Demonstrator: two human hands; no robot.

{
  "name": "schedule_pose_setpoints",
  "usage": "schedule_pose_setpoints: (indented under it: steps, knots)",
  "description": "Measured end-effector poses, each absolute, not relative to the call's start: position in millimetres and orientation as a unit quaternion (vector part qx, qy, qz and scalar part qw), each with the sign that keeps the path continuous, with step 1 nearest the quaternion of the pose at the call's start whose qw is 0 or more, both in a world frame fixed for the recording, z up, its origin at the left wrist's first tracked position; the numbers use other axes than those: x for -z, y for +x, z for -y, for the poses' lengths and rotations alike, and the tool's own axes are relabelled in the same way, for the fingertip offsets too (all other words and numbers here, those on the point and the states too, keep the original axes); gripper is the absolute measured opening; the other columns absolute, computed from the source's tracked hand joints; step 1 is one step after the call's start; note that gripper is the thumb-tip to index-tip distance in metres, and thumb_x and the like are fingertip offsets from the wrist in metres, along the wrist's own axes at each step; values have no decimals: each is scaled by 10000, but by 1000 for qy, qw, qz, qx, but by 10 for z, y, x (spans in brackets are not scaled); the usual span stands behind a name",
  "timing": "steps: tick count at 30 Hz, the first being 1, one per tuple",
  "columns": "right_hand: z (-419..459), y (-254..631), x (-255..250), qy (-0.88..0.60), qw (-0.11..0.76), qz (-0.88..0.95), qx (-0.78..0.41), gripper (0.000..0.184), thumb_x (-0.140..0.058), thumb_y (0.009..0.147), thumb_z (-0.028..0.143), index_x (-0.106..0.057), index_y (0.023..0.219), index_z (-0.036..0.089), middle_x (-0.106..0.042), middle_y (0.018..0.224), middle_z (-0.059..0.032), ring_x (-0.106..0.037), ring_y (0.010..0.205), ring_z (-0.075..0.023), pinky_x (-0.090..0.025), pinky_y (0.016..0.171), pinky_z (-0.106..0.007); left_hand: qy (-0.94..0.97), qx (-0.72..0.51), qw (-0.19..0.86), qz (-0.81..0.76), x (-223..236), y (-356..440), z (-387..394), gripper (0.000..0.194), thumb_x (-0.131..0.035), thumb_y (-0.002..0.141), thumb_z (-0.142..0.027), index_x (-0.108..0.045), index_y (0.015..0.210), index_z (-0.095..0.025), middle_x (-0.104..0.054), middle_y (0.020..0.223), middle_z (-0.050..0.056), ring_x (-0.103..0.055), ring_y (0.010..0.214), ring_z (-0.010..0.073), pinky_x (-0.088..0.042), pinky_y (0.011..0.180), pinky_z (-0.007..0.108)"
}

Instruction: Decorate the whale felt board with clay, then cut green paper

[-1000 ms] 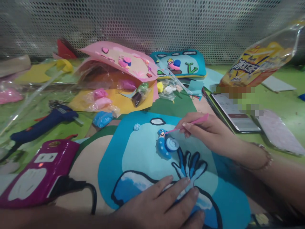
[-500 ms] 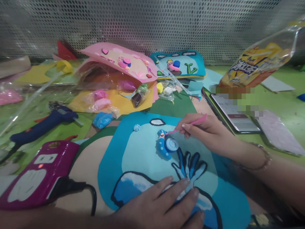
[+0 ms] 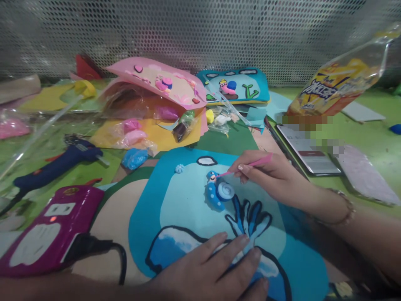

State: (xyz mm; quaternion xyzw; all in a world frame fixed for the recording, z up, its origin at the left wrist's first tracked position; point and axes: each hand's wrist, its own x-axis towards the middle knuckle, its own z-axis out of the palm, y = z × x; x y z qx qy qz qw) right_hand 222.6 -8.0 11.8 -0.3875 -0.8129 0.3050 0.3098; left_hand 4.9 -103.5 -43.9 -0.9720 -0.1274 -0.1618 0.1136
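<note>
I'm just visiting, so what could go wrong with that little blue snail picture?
The right grip has the pink tool right at the blue snail's face, so a slip might mark it.

The left fingers spread over the painted shape; if its paint is wet, which I can't tell, it could smudge.

The black cord hangs close to the left forearm, which might snag it.

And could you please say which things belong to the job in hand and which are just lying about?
In use:
pink tool in right hand
blue snail
blue sheet under left hand

Apparently lying about:
glue gun
phone
printed bag
</note>
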Motion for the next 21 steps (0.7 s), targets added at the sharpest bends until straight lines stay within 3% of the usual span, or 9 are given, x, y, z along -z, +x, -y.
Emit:
schedule_pose_setpoints:
  steps: [21]
  knots:
    - [72,2233,-104,-392,294,809,-323,246,-454,928,219,-686,881,153,-679,830,-61,-592,630,-107,-489,578,-223,-972,157,101,141,417,52,1043,375,-465,943,-400,-503,1310,-333,-454,1425,-25,-364,1342,215,-411,1037,338]
